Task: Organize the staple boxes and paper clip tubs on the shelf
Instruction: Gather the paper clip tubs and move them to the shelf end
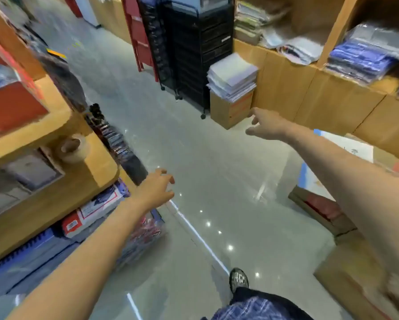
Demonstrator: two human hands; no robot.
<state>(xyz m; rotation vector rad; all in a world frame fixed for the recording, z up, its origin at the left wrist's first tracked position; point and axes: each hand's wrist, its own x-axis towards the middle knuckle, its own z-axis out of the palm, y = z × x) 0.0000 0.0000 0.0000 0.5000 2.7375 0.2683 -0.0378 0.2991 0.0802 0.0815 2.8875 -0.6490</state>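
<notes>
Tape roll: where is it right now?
In the head view the tape roll lies on the wooden shelf at the left, near its front corner, up-left of the empty left hand.

The whole picture is smeared by motion blur. On the wooden shelf at left, the goods are too blurred to name, and the frame's left edge cuts them off. No staple boxes or clip tubs can be made out. The bottom edge cuts both forearms and the leg.
</notes>
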